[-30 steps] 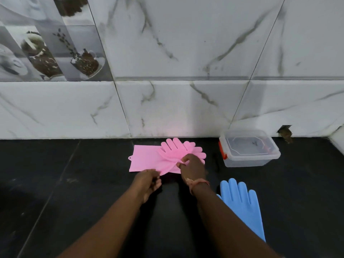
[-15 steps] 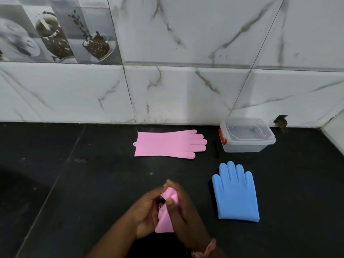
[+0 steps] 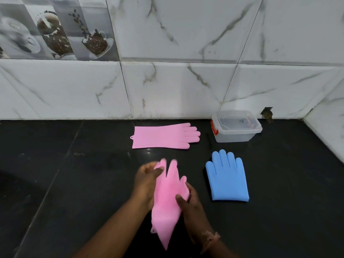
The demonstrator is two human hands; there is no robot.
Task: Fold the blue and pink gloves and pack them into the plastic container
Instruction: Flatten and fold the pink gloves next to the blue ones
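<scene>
Holding one pink glove (image 3: 168,202) up over the black counter (image 3: 55,183), I have my left hand (image 3: 147,183) curled round its finger end, thumb across the front, and my right hand (image 3: 189,205) pinching its right edge near the palm. Its cuff hangs toward me; the fingertips are blurred. I count two pink gloves: the second pink glove (image 3: 163,135) lies flat by the wall. One blue glove (image 3: 228,175) shows, flat, fingers toward the wall. One plastic container (image 3: 235,130) stands beyond it with its lid on and a red latch; a small dark mark on the lid is unreadable.
</scene>
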